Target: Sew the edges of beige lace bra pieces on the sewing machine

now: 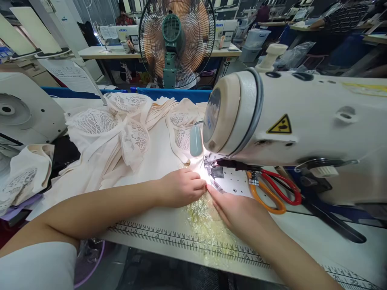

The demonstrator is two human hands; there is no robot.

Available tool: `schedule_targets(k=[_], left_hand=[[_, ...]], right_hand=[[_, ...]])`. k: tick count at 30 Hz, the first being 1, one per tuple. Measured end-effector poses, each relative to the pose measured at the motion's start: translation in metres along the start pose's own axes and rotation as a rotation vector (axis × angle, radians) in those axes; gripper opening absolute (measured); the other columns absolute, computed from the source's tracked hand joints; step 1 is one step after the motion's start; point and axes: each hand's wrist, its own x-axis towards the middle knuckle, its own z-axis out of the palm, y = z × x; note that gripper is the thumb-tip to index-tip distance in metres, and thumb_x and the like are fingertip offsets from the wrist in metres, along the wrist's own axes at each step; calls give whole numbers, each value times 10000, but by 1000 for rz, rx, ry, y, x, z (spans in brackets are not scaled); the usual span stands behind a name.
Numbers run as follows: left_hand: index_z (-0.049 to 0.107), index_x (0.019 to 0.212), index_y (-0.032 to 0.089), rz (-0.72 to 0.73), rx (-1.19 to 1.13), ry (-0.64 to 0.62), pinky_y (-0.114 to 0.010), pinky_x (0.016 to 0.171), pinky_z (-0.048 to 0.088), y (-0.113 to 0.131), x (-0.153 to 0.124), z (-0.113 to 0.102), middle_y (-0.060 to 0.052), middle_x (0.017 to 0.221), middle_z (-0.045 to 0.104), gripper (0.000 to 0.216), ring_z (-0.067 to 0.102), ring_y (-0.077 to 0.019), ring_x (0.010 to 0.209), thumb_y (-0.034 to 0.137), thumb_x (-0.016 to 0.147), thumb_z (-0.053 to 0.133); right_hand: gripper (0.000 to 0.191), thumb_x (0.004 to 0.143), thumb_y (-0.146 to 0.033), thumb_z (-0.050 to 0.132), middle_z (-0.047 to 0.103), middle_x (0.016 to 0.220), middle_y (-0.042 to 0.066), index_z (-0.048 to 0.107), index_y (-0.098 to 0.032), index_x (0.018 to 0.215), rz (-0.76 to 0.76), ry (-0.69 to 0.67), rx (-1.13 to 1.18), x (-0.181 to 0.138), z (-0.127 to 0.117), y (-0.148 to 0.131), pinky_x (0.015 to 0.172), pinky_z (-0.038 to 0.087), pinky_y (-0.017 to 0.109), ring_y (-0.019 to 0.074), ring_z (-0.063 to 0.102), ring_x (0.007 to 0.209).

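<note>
My left hand (180, 187) is curled, fingertips pinched on a pale cream fabric piece (202, 213) just in front of the presser foot (213, 171) of the white sewing machine (302, 117). My right hand (238, 209) lies flat with fingers stretched out, pressing the same fabric toward the needle. The machine lamp lights the spot brightly, so the fabric's edge under the foot is washed out.
A heap of cream lace bra pieces (121, 133) lies at the back left. Red and orange scissors (272, 189) rest under the machine arm. A printed ruler (181, 241) runs along the table's front edge. A standing fan (177, 42) and other workstations stand behind.
</note>
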Motion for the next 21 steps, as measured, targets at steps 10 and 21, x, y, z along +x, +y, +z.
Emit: schedule_targets(k=[10, 21], left_hand=[[649, 917, 123, 64, 53, 4, -325, 759, 490, -25, 3, -1, -108, 958, 665, 263, 592, -174, 887, 127, 901, 386], [664, 970, 106, 15, 137, 60, -341, 740, 494, -37, 3, 2, -98, 1040, 668, 279, 599, -203, 889, 169, 906, 400]], right_hand=[[576, 894, -245, 394, 589, 536, 19, 233, -179, 1443, 156, -147, 17, 17, -24, -21, 395, 249, 274, 202, 571, 496], [620, 860, -207, 449, 602, 514, 16, 236, -137, 1438, 179, -67, -9, 25, -16, -29, 389, 309, 287, 232, 611, 488]])
